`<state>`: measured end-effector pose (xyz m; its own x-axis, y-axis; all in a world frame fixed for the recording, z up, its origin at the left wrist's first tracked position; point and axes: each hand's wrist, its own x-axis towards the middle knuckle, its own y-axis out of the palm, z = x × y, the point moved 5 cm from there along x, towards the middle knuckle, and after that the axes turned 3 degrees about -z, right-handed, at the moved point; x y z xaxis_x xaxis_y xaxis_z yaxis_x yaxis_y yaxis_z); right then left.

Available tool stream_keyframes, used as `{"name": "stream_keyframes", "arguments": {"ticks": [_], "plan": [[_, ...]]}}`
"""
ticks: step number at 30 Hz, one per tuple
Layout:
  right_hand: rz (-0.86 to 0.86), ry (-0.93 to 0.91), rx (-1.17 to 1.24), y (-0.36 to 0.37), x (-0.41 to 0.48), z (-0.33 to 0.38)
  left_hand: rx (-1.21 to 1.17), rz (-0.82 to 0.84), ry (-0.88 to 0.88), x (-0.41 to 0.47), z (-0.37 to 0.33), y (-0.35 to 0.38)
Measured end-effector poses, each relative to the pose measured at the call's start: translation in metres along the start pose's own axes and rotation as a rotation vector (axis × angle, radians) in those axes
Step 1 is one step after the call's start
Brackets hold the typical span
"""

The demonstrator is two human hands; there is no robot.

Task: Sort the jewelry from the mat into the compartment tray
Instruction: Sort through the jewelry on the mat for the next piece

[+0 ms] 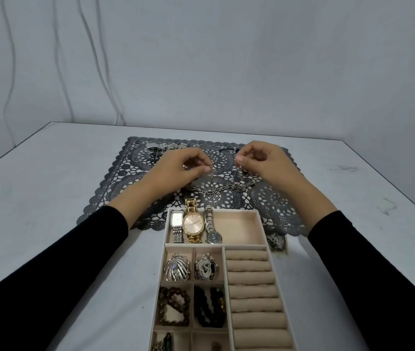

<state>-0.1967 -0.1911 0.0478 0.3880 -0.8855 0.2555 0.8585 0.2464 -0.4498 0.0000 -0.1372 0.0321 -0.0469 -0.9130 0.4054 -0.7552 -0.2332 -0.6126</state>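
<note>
Jewelry on both sides: chunky chain (223, 190) lying on black lace mat (115, 183), just past compartment tray (261, 219). Three watches in far long compartment, gold watch (193, 222) in the middle; brooches and bead bracelets (173, 309) in small cells, ring rolls (250, 292) on the right. Left hand (176, 169) and right hand (264, 160) above mat, each pinched narrow at fingertips; something small between them, too fine to identify. White worktop (49, 198) beneath.

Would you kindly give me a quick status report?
Both hands, left and right, pinching something small above black lace mat. Silver chain still on mat. Beige compartment tray unobstructed.
</note>
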Motion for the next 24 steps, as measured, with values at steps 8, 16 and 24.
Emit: {"name": "stream_keyframes", "arguments": {"ticks": [8, 16, 24], "plan": [[-0.01, -0.031, 0.168, 0.0, -0.019, 0.029, -0.131, -0.13, -0.037, -0.025, -0.015, -0.024], [-0.012, -0.078, 0.265, 0.002, -0.059, 0.063, -0.166, -0.206, -0.033, -0.063, -0.043, -0.044], [0.068, -0.13, 0.403, 0.001, -0.11, 0.087, -0.224, -0.272, -0.003, -0.106, -0.068, -0.059]]}}
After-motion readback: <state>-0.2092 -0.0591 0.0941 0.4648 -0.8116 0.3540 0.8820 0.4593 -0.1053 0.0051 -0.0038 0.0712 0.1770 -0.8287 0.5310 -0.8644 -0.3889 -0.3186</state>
